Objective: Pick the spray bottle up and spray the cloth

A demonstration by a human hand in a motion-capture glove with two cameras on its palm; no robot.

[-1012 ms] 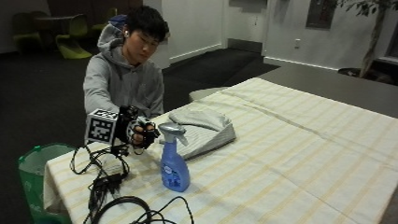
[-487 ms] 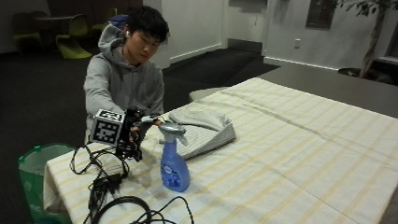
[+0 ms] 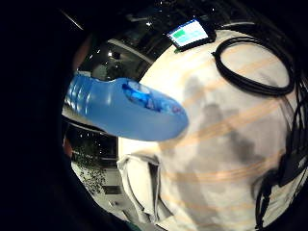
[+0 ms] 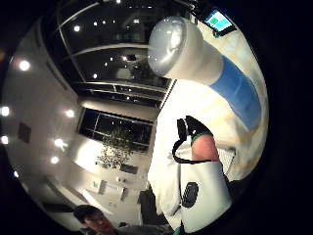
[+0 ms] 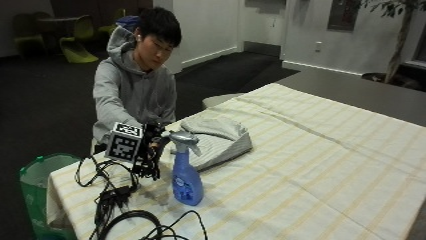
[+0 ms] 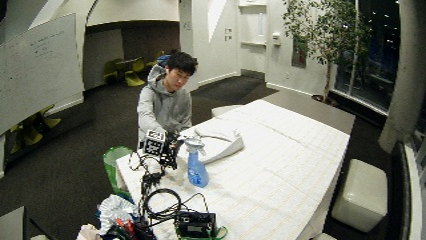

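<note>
A blue spray bottle with a white trigger head stands upright near the table's corner in front of the person. My gloved right hand hovers just beside the bottle's neck, on the person's side, fingers relaxed and holding nothing. Both palm views show the bottle close to the palm: its blue body and its white head, with one finger apart from it. A folded grey-white cloth lies on the table just behind the bottle, also visible as the cloth in the wide outside view.
A striped yellow-white tablecloth covers the table. Black cables coil at the near corner beside the hand. A small device with a lit screen sits near them. A green bin stands by the table's corner.
My right hand has turned and dropped slightly, ending closer to the bottle's neck. The bottle and the folded cloth have not moved.
</note>
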